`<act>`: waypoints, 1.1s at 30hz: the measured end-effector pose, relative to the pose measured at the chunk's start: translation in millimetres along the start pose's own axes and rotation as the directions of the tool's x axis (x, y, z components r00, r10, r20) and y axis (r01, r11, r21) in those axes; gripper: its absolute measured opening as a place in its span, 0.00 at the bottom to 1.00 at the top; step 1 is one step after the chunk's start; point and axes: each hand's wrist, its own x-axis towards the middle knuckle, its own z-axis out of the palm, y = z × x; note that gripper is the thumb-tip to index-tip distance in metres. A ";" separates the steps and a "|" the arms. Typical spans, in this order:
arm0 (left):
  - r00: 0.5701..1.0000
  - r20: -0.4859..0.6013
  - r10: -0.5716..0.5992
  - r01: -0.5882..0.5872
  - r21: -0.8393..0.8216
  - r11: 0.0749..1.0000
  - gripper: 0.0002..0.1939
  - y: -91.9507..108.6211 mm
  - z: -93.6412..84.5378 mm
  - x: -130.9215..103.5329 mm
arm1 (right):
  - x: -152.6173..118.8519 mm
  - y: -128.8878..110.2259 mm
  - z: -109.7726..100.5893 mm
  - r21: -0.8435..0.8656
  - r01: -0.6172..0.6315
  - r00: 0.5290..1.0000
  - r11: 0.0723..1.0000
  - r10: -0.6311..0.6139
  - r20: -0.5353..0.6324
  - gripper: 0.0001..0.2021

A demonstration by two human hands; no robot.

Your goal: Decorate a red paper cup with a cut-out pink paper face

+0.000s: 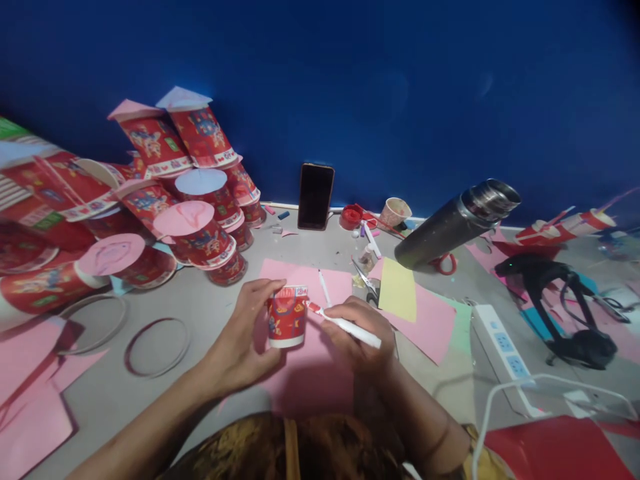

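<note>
A red patterned paper cup (287, 317) with a white band along its lower edge is held over a pink sheet (310, 383). My left hand (250, 333) grips it from the left, thumb low and fingers near the top. My right hand (357, 333) holds a white marker (357, 331), whose red tip end points left at the cup's upper right side. Whether the tip touches the cup is hard to tell. Just behind, a thin white pen or cap (325, 288) lies on the pink sheet.
Red cups with paper discs (200, 243) are stacked at the left, near two rings (157, 347). Behind stand a phone (315, 197) and a dark flask (445, 227). Scissors (369, 287), yellow paper (398, 290), a power strip (505, 353) and a black stand (565, 307) lie right.
</note>
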 end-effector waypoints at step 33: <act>0.997 0.020 0.069 -0.071 0.190 0.979 0.40 18.5 -5.6 3.0 | -4.9 -15.9 10.9 0.060 0.042 0.997 0.997 -0.046 0.066 0.06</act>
